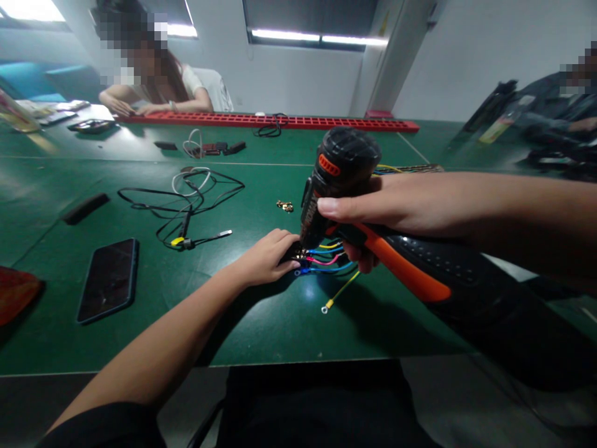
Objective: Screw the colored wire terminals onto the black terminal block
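On the green table (280,333) in front of you, a phone (109,280) lies face up to your left, with a red thing (16,294) at the left edge and a black strip (86,208) beyond it. A tangled black cable (185,225) spreads between the phone and the red rail (265,121) that runs along the far side. 1 co-worker (181,87) sits behind that rail with both forearms resting by it; another person (555,102) shows at the far right, near a bottle (497,129). A small pile of brass screws (285,206) lies just beyond your left fingers, apart from the work. The drill (405,261) and your right forearm block much of the right side, and the drill's head hides part of the terminal block (303,255), which sits on the table under its nose, with blue, red and yellow wires leading to it. 1 loose yellow wire (342,289) lies nearer you, its ring end bare on the table. Your left hand (270,257) is partly closed, fingers and thumb pinching the block's left end. Your right hand (359,211) is wrapped around the drill, thumb along its near side; whether the bit touches a screw, you cannot tell.
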